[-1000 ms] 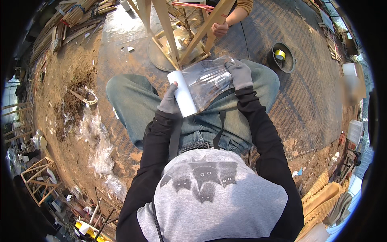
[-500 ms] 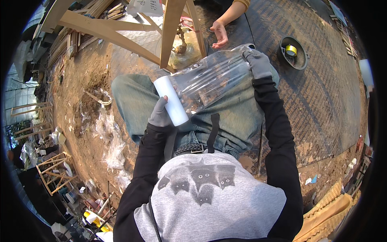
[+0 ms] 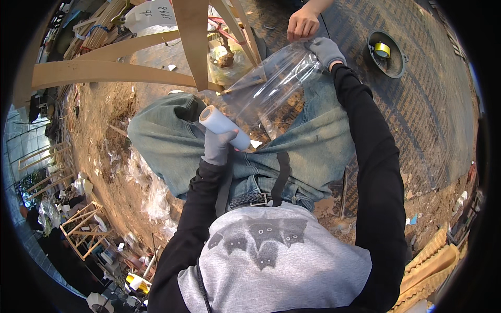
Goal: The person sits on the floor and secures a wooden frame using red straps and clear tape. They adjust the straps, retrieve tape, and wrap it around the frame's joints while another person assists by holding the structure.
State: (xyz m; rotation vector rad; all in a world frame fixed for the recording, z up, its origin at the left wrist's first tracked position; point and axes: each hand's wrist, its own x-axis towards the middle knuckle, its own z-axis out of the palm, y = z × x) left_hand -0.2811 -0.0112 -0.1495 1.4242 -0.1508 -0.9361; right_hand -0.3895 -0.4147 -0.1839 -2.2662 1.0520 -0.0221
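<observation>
Two gloved hands, left hand [image 3: 218, 146] gripping film roll [image 3: 224, 127], right hand [image 3: 326, 51] stretching film

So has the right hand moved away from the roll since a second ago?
Yes. The right hand has drawn the clear film farther from the roll, up toward the wooden frame.

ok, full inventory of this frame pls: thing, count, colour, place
film roll: 1, white, over the left thigh, in the left hand
clear film sheet: 1, transparent, stretched from the roll up to the right hand
wooden frame: 1, pale wood, top left to centre
round dish: 1, dark, top right on the mat
tape roll: 1, yellow, inside the dish
ribbed mat: 1, dark, right side
co-worker's bare hand: 1, top centre, close by the film's far edge
left hand: grey glove, gripping the roll
right hand: grey glove, holding the film's far end
</observation>
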